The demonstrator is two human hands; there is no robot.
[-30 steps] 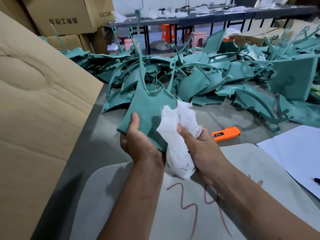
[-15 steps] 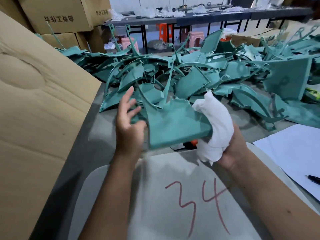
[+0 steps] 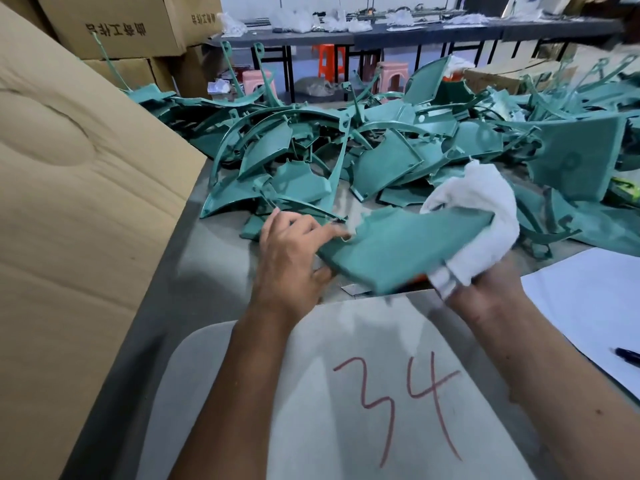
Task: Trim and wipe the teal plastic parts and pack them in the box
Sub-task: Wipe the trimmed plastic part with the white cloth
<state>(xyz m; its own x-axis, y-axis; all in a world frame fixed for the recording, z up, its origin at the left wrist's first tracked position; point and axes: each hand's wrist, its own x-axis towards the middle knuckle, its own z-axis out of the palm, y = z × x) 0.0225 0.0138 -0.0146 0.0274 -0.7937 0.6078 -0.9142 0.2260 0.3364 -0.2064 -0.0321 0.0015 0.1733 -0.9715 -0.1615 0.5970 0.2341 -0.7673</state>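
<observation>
At the far left stands the tall brown cardboard box wall (image 3: pixel 79 209), and behind it the stacked brown cartons (image 3: pixel 114 26) carry dark printed characters that appear mirrored; I cannot read them.

You are in the wiping step. Your left hand (image 3: pixel 291 258) holds the near-left corner of the flat teal plastic panel (image 3: pixel 398 251), with the thumb under the edge and the fingers curled over the top. The panel is lifted above the grey table (image 3: pixel 207 258), between your two hands and in front of the big heap of teal plastic parts (image 3: pixel 381 150).

Your right hand (image 3: pixel 485 289) is closed around the crumpled white cloth (image 3: pixel 478 216), and the cloth wraps over the right end of the panel.

In my judgement the next move asks you to draw the cloth along the surface while the left hand keeps the panel firm, then to carry it left to the box.

On the near pale grey sheet (image 3: pixel 346 410) the red handwritten number "34" (image 3: pixel 398 407) is clear. At the right lies white paper (image 3: pixel 588 296).
</observation>
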